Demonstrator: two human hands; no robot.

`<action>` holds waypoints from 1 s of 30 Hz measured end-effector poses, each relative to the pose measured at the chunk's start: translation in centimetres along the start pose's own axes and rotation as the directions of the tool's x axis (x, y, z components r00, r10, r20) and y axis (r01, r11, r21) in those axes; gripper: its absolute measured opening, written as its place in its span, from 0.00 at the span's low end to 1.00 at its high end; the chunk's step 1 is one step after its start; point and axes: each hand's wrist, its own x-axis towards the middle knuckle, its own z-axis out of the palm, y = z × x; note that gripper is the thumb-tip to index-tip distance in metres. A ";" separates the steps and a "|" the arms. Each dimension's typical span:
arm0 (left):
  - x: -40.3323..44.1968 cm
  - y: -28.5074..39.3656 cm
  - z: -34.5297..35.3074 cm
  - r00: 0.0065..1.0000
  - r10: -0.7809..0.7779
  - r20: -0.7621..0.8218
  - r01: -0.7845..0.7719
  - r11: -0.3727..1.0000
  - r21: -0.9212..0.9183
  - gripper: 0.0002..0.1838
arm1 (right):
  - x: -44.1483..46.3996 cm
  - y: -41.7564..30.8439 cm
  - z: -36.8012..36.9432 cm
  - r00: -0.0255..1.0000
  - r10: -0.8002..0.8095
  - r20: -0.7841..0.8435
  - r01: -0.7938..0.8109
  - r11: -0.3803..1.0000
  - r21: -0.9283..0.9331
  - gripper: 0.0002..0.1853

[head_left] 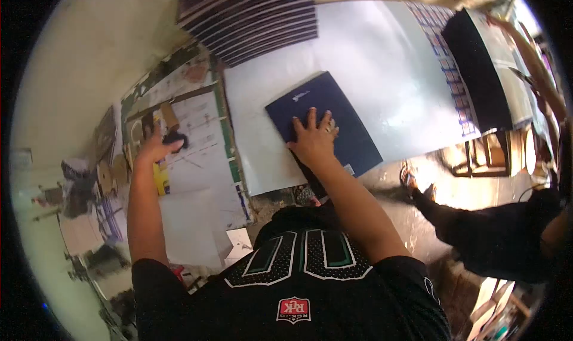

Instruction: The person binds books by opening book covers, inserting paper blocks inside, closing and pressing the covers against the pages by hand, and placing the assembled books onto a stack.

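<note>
Right hand flat on the blue book, grip spread — shiny white worktop, sunlit floor. Left hand by a black thing — can't tell its grip.

Book's on the tabletop near the front edge, tall stack behind it toward the left, another pile way over right. Papers lie on the left-hand tabletop.

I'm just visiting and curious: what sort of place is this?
Perhaps a small print or binding workshop, judging by the navy folder or book under the right hand and the layered dark stack beyond it.
</note>
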 end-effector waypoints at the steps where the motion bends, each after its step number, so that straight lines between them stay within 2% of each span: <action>1: -2.6 3.1 -2.4 0.984 0.005 -0.179 -0.007 1.000 -0.012 0.62 | -0.1 -0.1 -0.2 0.999 0.028 0.039 -0.028 1.000 0.005 0.37; 2: -4.1 5.2 -4.1 0.926 0.144 -0.350 -0.157 0.988 -0.008 0.50 | -0.2 -0.2 -0.3 0.999 -0.005 0.048 0.006 1.000 -0.018 0.37; 3: -7.1 9.4 -6.2 0.885 0.167 -0.435 -0.310 0.908 -0.282 0.38 | -0.1 -0.4 -0.5 0.999 0.009 0.039 -0.008 1.000 -0.020 0.38; 4: -7.8 11.8 -4.4 0.875 0.138 -0.465 -0.359 0.829 -0.430 0.31 | -0.2 -0.6 -0.5 0.999 0.021 0.025 -0.020 1.000 -0.021 0.39; 5: -11.0 15.8 -3.9 0.933 0.305 -0.188 -0.324 0.490 -0.809 0.25 | -0.2 -0.8 -0.6 1.000 -0.013 0.025 0.014 0.999 -0.037 0.39; 6: -11.0 18.4 2.6 0.947 0.282 -0.153 -0.288 0.536 -0.794 0.22 | -0.2 -0.8 -0.5 0.999 0.010 0.039 -0.008 0.999 -0.034 0.40; 7: -12.7 21.4 9.7 0.889 0.405 -0.212 -0.334 0.259 -0.906 0.20 | 0.0 -1.0 -0.7 0.998 0.037 0.051 -0.036 0.999 -0.029 0.41; 8: -16.6 23.7 9.4 0.749 0.655 0.098 -0.275 0.442 -0.854 0.17 | 0.1 -1.3 -1.2 0.999 0.025 0.043 -0.023 0.999 -0.036 0.41; 9: -16.3 25.1 19.4 0.483 0.846 0.227 -0.317 0.411 -0.855 0.17 | -0.1 -1.5 -1.7 0.997 0.034 0.064 -0.032 0.999 -0.040 0.42; 10: -19.2 26.3 19.2 0.533 0.722 0.442 0.000 0.522 -0.853 0.20 | 0.0 -1.5 -2.0 0.995 0.048 0.083 -0.045 0.998 -0.045 0.42; 11: -21.3 27.2 18.5 0.494 0.578 0.650 0.319 0.575 -0.753 0.23 | 0.2 -1.5 -1.9 0.995 0.057 0.081 -0.053 0.997 -0.050 0.42; 12: -21.2 28.3 20.4 0.481 0.589 0.649 0.314 0.576 -0.755 0.23 | 0.3 -1.2 -1.4 0.997 0.049 0.062 -0.046 0.998 -0.044 0.42; 13: -20.8 29.6 23.8 0.560 0.584 0.588 0.550 0.269 -0.791 0.28 | 0.2 -1.0 -1.0 0.998 0.034 0.049 -0.032 0.999 -0.044 0.43; 14: -20.8 30.8 25.6 0.638 0.543 0.547 0.690 -0.086 -0.719 0.34 | -0.1 -0.8 -0.9 0.998 0.044 0.053 -0.041 0.997 -0.061 0.43; 15: -19.8 29.7 23.1 0.631 0.669 0.392 0.570 -0.058 -0.820 0.30 | 0.0 -1.0 -1.0 0.999 0.030 0.040 -0.028 0.998 -0.053 0.42; 16: -20.0 30.0 22.3 0.623 0.683 0.381 0.565 -0.057 -0.823 0.30 | 0.1 -1.0 -1.0 1.000 0.013 0.027 -0.012 0.999 -0.044 0.42; 18: -20.7 30.4 20.8 0.742 0.489 0.458 0.498 0.055 -0.866 0.23 | 0.0 -0.9 -0.3 1.000 -0.019 -0.012 0.017 0.993 -0.117 0.43; 19: -21.2 30.6 20.0 0.745 0.492 0.450 0.493 0.049 -0.869 0.23 | -0.4 -1.3 -0.2 0.998 -0.048 0.035 0.052 0.990 -0.130 0.44; 20: -22.0 30.8 19.2 0.804 0.460 0.376 0.456 -0.072 -0.887 0.21 | -1.1 -1.8 0.0 0.994 -0.074 0.085 0.085 0.986 -0.141 0.45; 21: -22.8 31.1 18.3 0.858 0.416 0.302 0.408 -0.194 -0.892 0.18 | -2.5 -3.3 -2.4 0.979 -0.113 0.168 0.151 0.960 -0.236 0.41; 22: -23.2 31.5 17.2 0.860 0.418 0.293 0.402 -0.204 -0.892 0.18 | -2.1 -2.7 -1.4 0.980 -0.116 0.163 0.155 0.957 -0.245 0.41; 23: -23.8 31.6 16.2 0.892 0.443 0.094 0.130 -0.051 -0.990 0.15 | -1.6 -1.8 0.5 0.976 -0.193 0.105 0.220 0.862 -0.456 0.37; 24: -24.4 31.8 15.1 0.864 0.494 -0.099 -0.165 0.092 -0.982 0.14 | -1.3 -1.3 1.5 0.958 -0.278 0.065 0.253 0.720 -0.646 0.34; 25: -24.7 32.3 14.0 0.863 0.493 -0.110 -0.174 0.086 -0.981 0.14 | -1.6 -1.8 -1.1 0.958 -0.282 0.057 0.250 0.717 -0.651 0.34; 27: -25.4 33.2 11.9 0.696 0.582 -0.420 -0.396 -0.176 -0.901 0.20 | -3.0 -3.1 -9.9 0.969 -0.141 0.205 0.222 0.863 -0.455 0.32; 28: -25.4 33.1 10.8 0.693 0.581 -0.426 -0.399 -0.183 -0.898 0.20 | -2.7 -2.0 -11.5 0.987 -0.138 0.081 0.158 0.919 -0.362 0.31; 29: -25.0 32.9 9.5 0.712 0.651 -0.262 -0.226 -0.141 -0.964 0.21 | -2.3 -0.6 -13.1 0.992 -0.122 -0.043 0.107 0.960 -0.257 0.30; 30: -24.8 32.8 8.8 0.701 0.707 -0.093 -0.047 -0.084 -0.995 0.23 | -2.4 0.4 -15.4 0.982 -0.133 -0.138 0.122 0.989 -0.085 0.29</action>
